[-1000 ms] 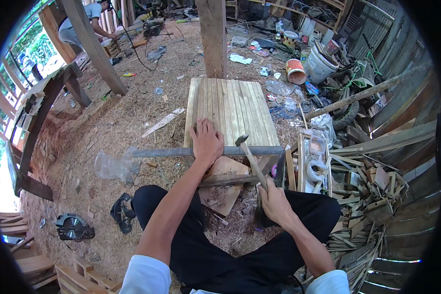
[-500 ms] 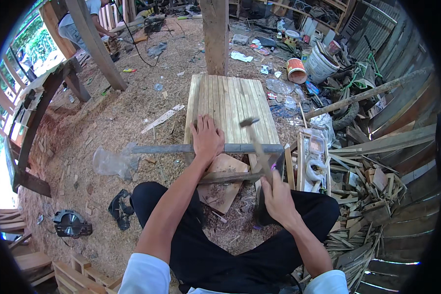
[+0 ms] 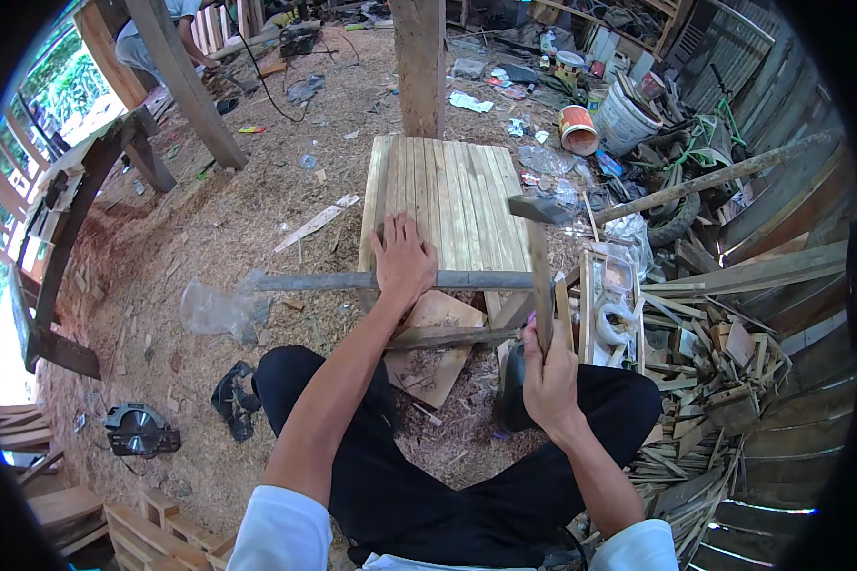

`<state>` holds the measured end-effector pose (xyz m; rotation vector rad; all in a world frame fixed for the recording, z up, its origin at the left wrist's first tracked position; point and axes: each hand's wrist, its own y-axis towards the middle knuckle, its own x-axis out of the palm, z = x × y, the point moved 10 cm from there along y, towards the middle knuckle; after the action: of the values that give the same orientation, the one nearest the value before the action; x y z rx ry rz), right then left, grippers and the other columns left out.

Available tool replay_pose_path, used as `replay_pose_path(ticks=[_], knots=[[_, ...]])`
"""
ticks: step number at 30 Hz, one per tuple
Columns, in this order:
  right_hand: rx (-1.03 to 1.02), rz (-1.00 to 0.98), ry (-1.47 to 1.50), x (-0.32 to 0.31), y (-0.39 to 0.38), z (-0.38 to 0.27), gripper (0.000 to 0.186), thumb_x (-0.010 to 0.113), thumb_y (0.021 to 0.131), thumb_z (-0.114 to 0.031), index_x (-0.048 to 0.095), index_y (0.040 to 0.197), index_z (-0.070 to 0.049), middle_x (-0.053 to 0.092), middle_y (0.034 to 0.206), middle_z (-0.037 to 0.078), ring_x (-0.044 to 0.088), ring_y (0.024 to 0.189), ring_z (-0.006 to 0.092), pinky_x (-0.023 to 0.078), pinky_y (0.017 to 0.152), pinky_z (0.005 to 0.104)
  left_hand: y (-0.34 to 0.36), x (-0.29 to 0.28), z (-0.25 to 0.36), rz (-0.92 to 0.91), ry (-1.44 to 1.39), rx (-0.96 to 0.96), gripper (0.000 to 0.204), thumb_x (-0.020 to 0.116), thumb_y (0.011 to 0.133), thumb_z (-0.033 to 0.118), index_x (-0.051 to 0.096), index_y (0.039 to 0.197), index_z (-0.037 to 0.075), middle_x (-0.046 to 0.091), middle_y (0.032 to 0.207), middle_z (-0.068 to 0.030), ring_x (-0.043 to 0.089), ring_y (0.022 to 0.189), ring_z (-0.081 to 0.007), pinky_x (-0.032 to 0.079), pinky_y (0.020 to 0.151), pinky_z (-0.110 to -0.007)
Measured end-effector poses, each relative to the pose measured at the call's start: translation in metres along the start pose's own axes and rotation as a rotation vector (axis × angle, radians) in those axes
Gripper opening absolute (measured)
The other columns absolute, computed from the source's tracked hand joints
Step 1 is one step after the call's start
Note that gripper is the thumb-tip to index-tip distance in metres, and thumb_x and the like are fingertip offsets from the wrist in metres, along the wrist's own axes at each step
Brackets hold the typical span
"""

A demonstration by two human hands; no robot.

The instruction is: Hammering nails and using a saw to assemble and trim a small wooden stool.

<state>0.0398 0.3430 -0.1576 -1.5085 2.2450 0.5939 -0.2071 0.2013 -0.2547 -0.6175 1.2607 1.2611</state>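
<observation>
Hammer with a dark metal head and wooden handle (image 3: 541,257) stands head-up in the right hand (image 3: 550,376), by the near right corner of a pale, slatted, rectangular wooden panel (image 3: 467,205); the right fingers are clamped around the handle. The left hand (image 3: 405,259) lies palm down on the panel's near left part, fingers slightly apart. A long grey bar (image 3: 333,282) runs along the panel's near edge, jutting past its left side. Beyond the panel rises a brown wooden post (image 3: 419,76).
</observation>
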Motion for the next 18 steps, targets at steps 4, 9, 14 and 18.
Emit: replay_pose_path(ticks=[4, 9, 14, 18], knots=[[0.029, -0.109, -0.176, 0.021, 0.006, 0.015, 0.018, 0.051, 0.099, -0.012, 0.044, 0.102, 0.004, 0.059, 0.076, 0.036, 0.059, 0.078, 0.0521, 0.043, 0.061, 0.0567, 0.0, -0.004, 0.002, 0.004, -0.026, -0.011, 0.055, 0.044, 0.09, 0.029, 0.045, 0.135, -0.002, 0.039, 0.15, -0.017, 0.024, 0.146, -0.0335, 0.015, 0.118, -0.059], [0.059, -0.189, -0.187, 0.017, 0.001, 0.021, 0.018, 0.05, 0.1, -0.013, 0.044, 0.102, 0.004, 0.059, 0.076, 0.034, 0.06, 0.079, 0.0522, 0.045, 0.062, 0.0546, -0.001, -0.006, 0.002, 0.014, -0.035, 0.001, 0.056, 0.045, 0.09, 0.03, 0.044, 0.136, -0.003, 0.041, 0.148, -0.0169, 0.024, 0.146, -0.0335, 0.016, 0.118, -0.059], [-0.116, 0.088, -0.011, -0.004, -0.005, 0.0, 0.018, 0.051, 0.1, -0.012, 0.045, 0.11, 0.003, 0.062, 0.077, 0.029, 0.063, 0.078, 0.0491, 0.046, 0.061, 0.0509, -0.002, -0.002, 0.001, 0.011, -0.011, 0.011, 0.058, 0.046, 0.09, 0.031, 0.043, 0.137, -0.003, 0.04, 0.149, -0.016, 0.024, 0.146, -0.0336, 0.015, 0.117, -0.059], [0.174, -0.274, -0.374, 0.038, 0.006, 0.032, 0.022, 0.049, 0.101, -0.019, 0.046, 0.104, 0.003, 0.057, 0.068, 0.029, 0.064, 0.072, 0.0464, 0.045, 0.059, 0.047, 0.0, -0.006, 0.002, 0.025, -0.028, 0.004, 0.058, 0.046, 0.09, 0.03, 0.043, 0.137, -0.003, 0.039, 0.15, -0.0162, 0.024, 0.146, -0.0336, 0.015, 0.117, -0.06]])
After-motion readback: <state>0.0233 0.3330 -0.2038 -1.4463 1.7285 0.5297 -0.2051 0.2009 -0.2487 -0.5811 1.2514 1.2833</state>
